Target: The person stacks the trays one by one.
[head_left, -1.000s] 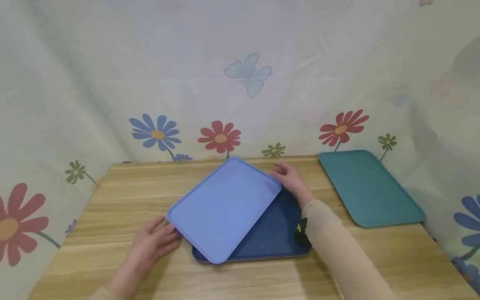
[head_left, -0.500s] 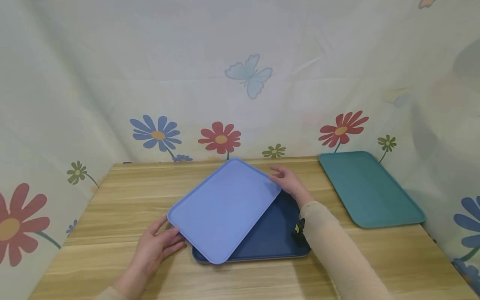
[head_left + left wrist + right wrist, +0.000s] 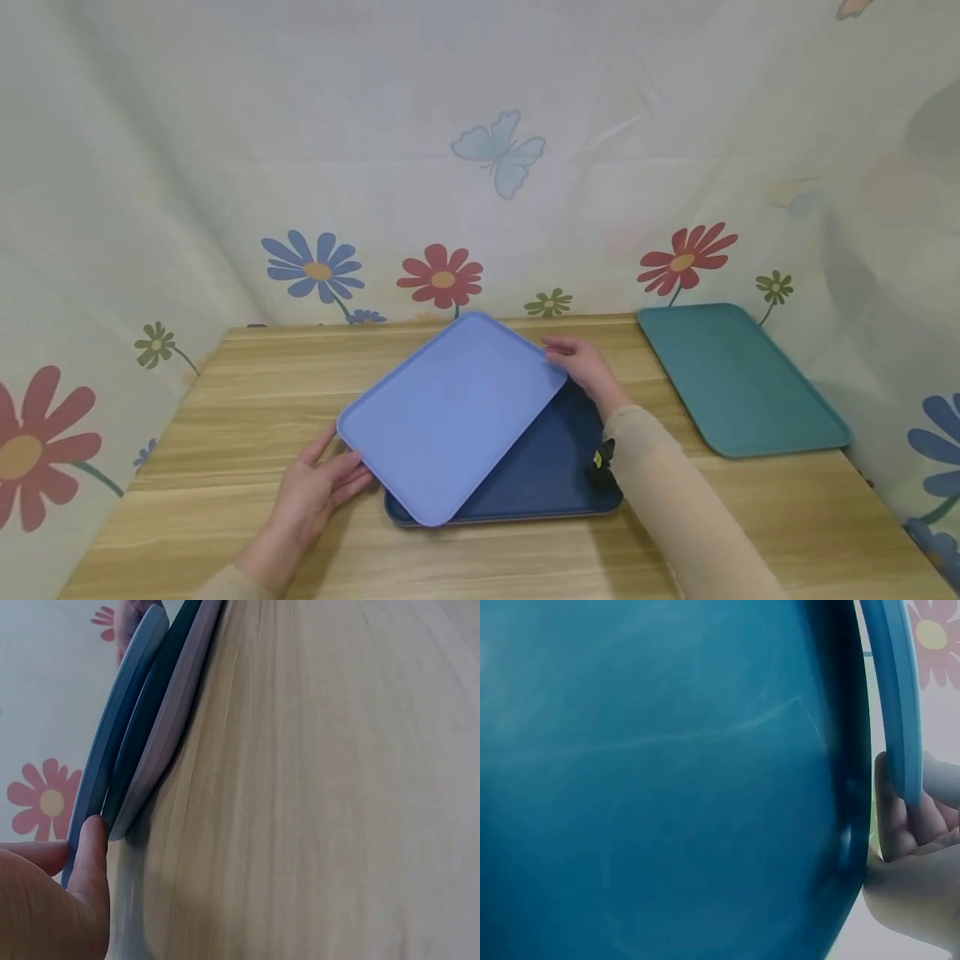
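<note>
Slanted lengthwise near-left to far-right, the pale-blue tray [image 3: 450,421] is gripped endwise by the right hand [image 3: 583,365] and, apparently, left hand [image 3: 313,490].

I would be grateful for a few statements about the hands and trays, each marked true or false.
1. The left hand and the right hand both hold the light blue tray. True.
2. The light blue tray is squarely aligned with the one below. False: it is turned at an angle over the dark blue tray.
3. The teal tray lies apart from the other trays. True.
4. The dark blue tray sits on top of the light blue tray. False: it is underneath.
5. The teal tray is on the person's left. False: it is on the right.
</note>
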`<state>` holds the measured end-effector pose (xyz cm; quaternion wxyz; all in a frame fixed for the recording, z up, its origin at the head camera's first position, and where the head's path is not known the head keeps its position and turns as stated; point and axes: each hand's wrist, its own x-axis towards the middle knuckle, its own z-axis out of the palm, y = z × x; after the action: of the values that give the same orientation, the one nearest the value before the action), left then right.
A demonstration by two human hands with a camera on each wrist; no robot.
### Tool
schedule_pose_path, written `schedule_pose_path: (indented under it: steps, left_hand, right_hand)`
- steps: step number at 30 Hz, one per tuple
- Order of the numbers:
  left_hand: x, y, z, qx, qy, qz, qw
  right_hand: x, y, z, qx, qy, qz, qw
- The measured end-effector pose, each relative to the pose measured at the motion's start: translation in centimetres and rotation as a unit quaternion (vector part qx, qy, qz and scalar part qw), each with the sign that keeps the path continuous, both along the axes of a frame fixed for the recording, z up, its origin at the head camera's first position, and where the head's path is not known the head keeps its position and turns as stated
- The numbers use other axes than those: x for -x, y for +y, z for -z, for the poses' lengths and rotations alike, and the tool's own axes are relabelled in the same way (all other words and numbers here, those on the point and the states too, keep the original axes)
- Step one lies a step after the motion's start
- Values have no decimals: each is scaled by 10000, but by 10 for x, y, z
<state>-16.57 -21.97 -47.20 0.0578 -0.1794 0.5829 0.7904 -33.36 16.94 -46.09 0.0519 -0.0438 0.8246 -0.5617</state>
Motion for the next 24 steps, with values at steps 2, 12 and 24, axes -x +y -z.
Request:
schedule_pose_path:
  steps: [2,12,24]
  left_hand:
    - [2,0,-1,-31,36,-20,10000]
    - [11,0,-12,112,245,-42,9996]
    - [26,2,-26,253,594,100,9979]
  right_hand:
    - [-1,1,-1,114,32,81,9999]
    - [-10,10,-10,51,174,162,9997]
    - [-37,26,-14,701,260,200,9970]
